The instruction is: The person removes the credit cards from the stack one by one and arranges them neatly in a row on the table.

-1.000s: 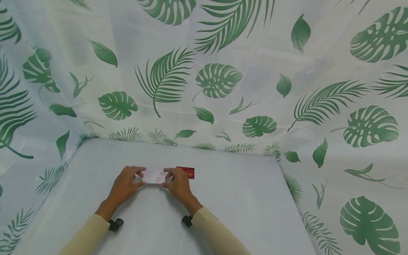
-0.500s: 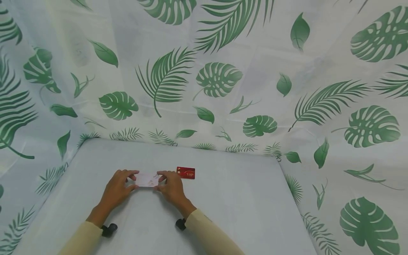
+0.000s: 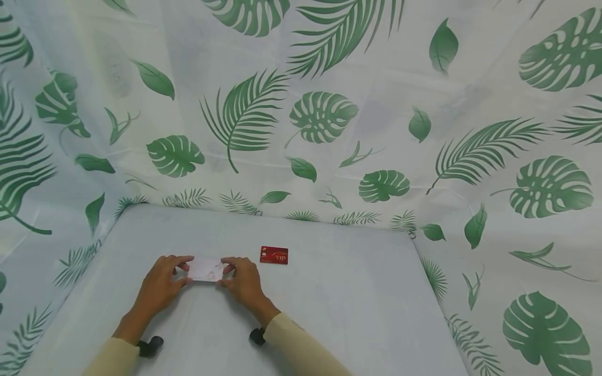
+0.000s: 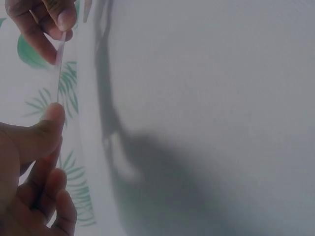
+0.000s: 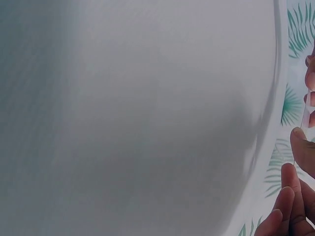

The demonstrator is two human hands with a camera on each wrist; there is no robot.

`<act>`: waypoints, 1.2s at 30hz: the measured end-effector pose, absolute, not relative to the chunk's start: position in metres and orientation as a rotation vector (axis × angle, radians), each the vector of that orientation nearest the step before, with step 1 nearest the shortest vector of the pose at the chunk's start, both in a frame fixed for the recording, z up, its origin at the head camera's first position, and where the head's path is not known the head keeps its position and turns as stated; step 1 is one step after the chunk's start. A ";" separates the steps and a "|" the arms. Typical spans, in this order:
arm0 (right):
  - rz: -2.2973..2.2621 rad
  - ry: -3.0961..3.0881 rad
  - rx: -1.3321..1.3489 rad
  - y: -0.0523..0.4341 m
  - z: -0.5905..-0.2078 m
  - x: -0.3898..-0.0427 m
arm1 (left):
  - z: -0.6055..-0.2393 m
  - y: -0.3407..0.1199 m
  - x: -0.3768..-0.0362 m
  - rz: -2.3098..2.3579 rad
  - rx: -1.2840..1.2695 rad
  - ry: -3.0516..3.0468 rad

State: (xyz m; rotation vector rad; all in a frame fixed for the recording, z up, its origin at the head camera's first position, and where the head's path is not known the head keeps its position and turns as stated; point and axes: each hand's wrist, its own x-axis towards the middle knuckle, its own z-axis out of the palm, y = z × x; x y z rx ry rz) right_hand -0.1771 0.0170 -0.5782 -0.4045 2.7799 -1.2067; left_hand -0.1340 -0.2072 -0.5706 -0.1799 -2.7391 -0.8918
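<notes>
Pale card (image 3: 205, 269): up in the person's two hands, over the left half of the desk (image 3: 357, 292), its broad face toward the head camera; faint pinkish marks show toward its right end, too small for me to make out.
Left hand (image 3: 162, 279): pinching the card's left end, a finger at the far corner and the thumb at the near one.
Right hand (image 3: 244, 279): pinching the right end the same way, so the card is stretched between the two grips; neither hand is spread wide.
Height: both wrist views catch the card nearly edge-on, with hand shadows falling on the white surface, so I take it to be clear of the desk.
Red card (image 3: 274, 255): flat on the desk, "VIP" across it, near the middle between the left and right edges and closer to the back edge than the pale card; the right hand is near but not touching.
Step in hand: carrying or positioning the pale card, I'd judge, with nothing let go yet.
Next move: seems to call for both hands travelling together, level; if the card is to be laid down, lower it evenly and free the fingertips without dragging it.
Backdrop (image 3: 376, 86): white sheeting printed with green leaves, rising beyond the desk's back edge.
</notes>
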 end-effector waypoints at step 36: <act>-1.141 2.818 -0.465 -0.035 -0.590 -0.155 | -0.581 -0.252 -0.106 -0.886 -0.014 -2.863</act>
